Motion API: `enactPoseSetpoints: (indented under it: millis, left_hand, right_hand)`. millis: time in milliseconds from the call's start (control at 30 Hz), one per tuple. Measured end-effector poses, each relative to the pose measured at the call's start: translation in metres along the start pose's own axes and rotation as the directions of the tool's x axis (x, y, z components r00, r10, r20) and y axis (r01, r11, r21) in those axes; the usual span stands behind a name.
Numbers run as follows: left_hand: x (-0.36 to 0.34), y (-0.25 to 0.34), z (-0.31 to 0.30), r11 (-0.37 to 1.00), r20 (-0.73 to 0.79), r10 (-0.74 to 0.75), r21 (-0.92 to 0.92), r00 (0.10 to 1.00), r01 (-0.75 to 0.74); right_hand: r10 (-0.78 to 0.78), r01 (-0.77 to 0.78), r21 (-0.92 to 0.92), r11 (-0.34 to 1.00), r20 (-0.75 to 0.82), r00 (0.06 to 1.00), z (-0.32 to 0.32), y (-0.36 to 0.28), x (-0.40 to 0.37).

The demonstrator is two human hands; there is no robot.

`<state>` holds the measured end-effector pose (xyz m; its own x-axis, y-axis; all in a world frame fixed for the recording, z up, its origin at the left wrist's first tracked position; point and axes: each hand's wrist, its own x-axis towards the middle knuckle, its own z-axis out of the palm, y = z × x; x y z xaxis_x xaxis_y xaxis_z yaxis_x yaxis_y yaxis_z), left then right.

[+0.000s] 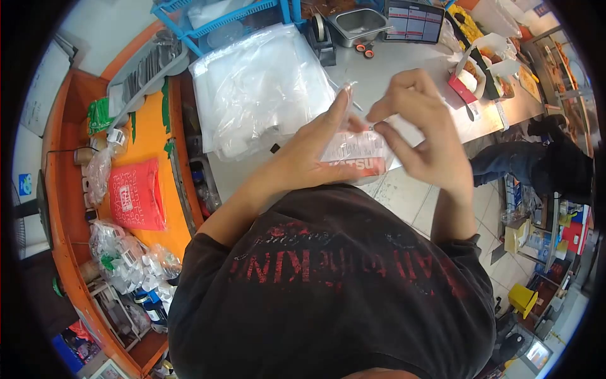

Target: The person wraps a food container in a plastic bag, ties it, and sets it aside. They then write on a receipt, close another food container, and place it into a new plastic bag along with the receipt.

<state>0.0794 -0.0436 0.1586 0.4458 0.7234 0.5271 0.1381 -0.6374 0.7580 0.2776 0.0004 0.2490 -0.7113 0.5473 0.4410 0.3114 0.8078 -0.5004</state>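
My left hand (315, 142) holds a clear plastic packet (356, 148) in front of my chest, thumb up and fingers around its near side. The packet carries a printed label with small text and red-and-white lettering. To its right, my right hand (426, 129) is raised with fingers curled and the thumb and index finger close together by the packet's upper edge. Whatever is between those fingertips is too small to make out. A stack of clear plastic bags (259, 88) lies on the counter beyond my left hand.
A tape dispenser (320, 41), a steel pan (360, 26) and a tablet (413, 22) stand along the counter's back. Food boxes (467, 76) are at the right. On the orange shelf (173, 183) at left lies a red bag (137, 194). Another person's legs (505, 161) show at right.
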Motion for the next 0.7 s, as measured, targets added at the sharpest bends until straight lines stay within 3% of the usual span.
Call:
enactPoseSetpoints:
  millis: [67, 100, 133, 167, 200, 233, 267, 367, 433, 467, 533, 567, 600, 633, 667, 700]
  left_hand:
    - [-0.005, -0.005, 0.007, 0.933, -0.118, -0.356, -0.103, 0.927, 0.345]
    - [-0.011, -0.014, 0.015, 0.945, -0.326, -0.267, -0.271, 0.907, 0.181]
    - [-0.014, -0.018, 0.012, 0.946, -0.326, -0.264, -0.271, 0.908, 0.178]
    - [-0.018, -0.022, 0.004, 0.995, -0.308, -0.080, -0.085, 0.948, 0.056]
    - [-0.020, -0.024, -0.003, 0.992, -0.256, 0.101, 0.101, 0.961, -0.077]
    - [-0.016, -0.020, -0.010, 0.929, -0.102, 0.149, 0.354, 0.984, -0.104]
    - [-0.017, -0.022, -0.011, 0.928, -0.101, 0.153, 0.357, 0.983, -0.108]
    - [-0.030, -0.039, 0.002, 0.970, -0.052, 0.068, 0.237, 0.996, -0.054]
    - [-0.026, -0.054, 0.017, 0.981, -0.173, 0.147, -0.103, 0.974, -0.167]
    - [-0.027, -0.056, 0.022, 0.980, -0.169, 0.148, -0.104, 0.974, -0.167]
    - [-0.015, -0.041, 0.022, 0.975, -0.419, -0.091, -0.224, 0.904, -0.006]
    - [-0.017, -0.046, 0.016, 0.975, -0.418, -0.089, -0.221, 0.904, -0.006]
    - [-0.020, -0.054, 0.006, 0.976, -0.260, -0.161, 0.104, 0.952, 0.193]
    - [-0.024, -0.058, 0.000, 0.843, -0.127, -0.284, 0.440, 0.950, 0.310]
    - [-0.027, -0.058, 0.000, 0.842, -0.126, -0.289, 0.439, 0.949, 0.315]
    - [-0.026, -0.054, -0.001, 0.886, -0.100, -0.463, -0.015, 0.881, 0.464]
  right_hand:
    - [-0.076, 0.075, 0.009, 0.997, 0.038, 0.996, 0.002, 0.013, -0.006]
    - [0.022, -0.024, -0.013, 1.000, -0.121, 0.992, -0.004, 0.017, -0.011]
    - [0.110, -0.121, -0.020, 0.993, -0.278, 0.954, -0.012, 0.024, -0.016]
    - [0.181, -0.183, 0.007, 0.983, -0.178, 0.967, -0.012, 0.047, -0.034]
    - [0.174, -0.176, 0.003, 0.984, -0.178, 0.969, 0.004, 0.063, -0.047]
    - [0.237, -0.217, 0.237, 0.947, -0.058, 0.970, 0.025, 0.079, -0.062]
    - [0.267, -0.271, 0.451, 0.850, 0.073, 0.961, 0.044, 0.093, -0.073]
    - [0.296, -0.318, 0.345, 0.883, 0.118, 0.948, 0.082, 0.095, -0.082]
    - [0.352, -0.360, 0.217, 0.907, 0.076, 0.933, 0.091, 0.085, -0.073]
    - [0.354, -0.361, 0.218, 0.907, 0.072, 0.933, 0.097, 0.086, -0.072]
    - [0.436, -0.417, 0.464, 0.781, 0.072, 0.897, 0.109, 0.093, -0.072]
    - [0.434, -0.415, 0.465, 0.782, 0.071, 0.898, 0.109, 0.092, -0.071]
    - [0.457, -0.383, 0.517, 0.765, -0.018, 0.889, 0.109, 0.088, -0.070]
    - [0.482, -0.348, 0.565, 0.748, -0.103, 0.870, 0.110, 0.086, -0.070]
    - [0.485, -0.350, 0.568, 0.745, -0.100, 0.869, 0.112, 0.090, -0.072]
    - [0.542, -0.418, 0.580, 0.699, -0.048, 0.839, 0.114, 0.096, -0.072]
